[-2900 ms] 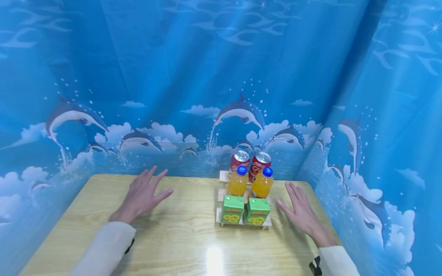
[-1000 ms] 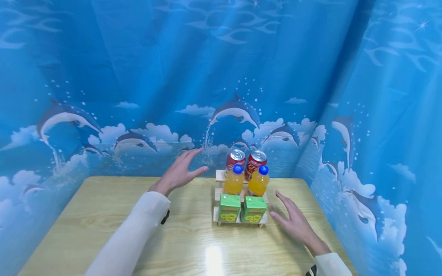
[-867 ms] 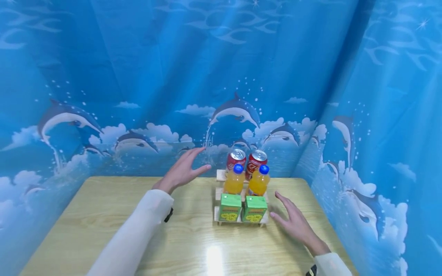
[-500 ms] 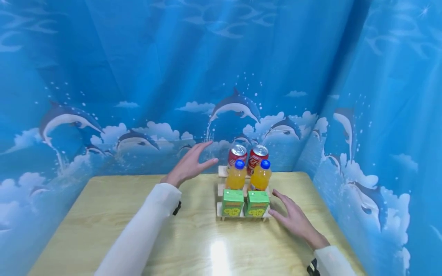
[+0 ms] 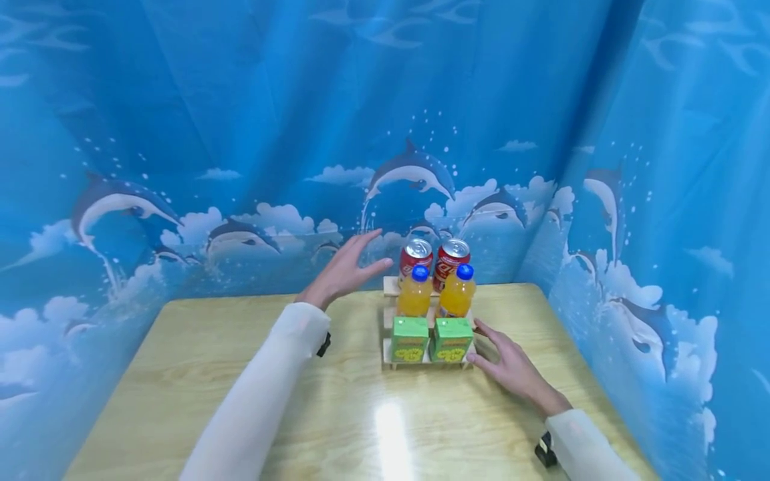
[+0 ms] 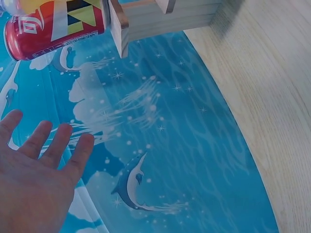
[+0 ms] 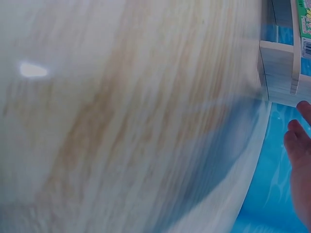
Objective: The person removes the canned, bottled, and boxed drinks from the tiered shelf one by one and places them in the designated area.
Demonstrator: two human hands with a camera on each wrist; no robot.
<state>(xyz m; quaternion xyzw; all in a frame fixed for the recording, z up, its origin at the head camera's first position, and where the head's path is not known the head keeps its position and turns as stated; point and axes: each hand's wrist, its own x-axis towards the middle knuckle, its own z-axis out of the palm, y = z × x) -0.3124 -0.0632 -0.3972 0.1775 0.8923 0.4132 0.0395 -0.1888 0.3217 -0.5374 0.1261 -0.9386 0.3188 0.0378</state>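
Observation:
A three-tier wooden rack [image 5: 391, 318] stands on the table with two drinks per tier. At the back are a left red can [image 5: 416, 252] and a right red can [image 5: 452, 256]. Blue-capped bottles of orange drink, left [image 5: 414, 298] and right [image 5: 458, 295], fill the middle. Green juice cartons, left [image 5: 410, 342] and right [image 5: 452, 341], stand in front. My left hand [image 5: 345, 268], fingers extended, hovers just left of the left can. My right hand [image 5: 512, 367] has thumb and fingertips right at the rack's lower right side. Neither grips anything.
The wood-grain table [image 5: 337, 407] ends at a blue dolphin-print curtain [image 5: 271, 153] behind, which also hangs along the right side. A black band [image 5: 545, 449] shows at the right sleeve. The left wrist view has the rack's side panel [image 6: 165, 19] above the hand.
My left hand has reached across the table, rightward to beside the left can. My right hand has moved inward to the rack's side. The drinks have stayed in place; the head view has shifted slightly.

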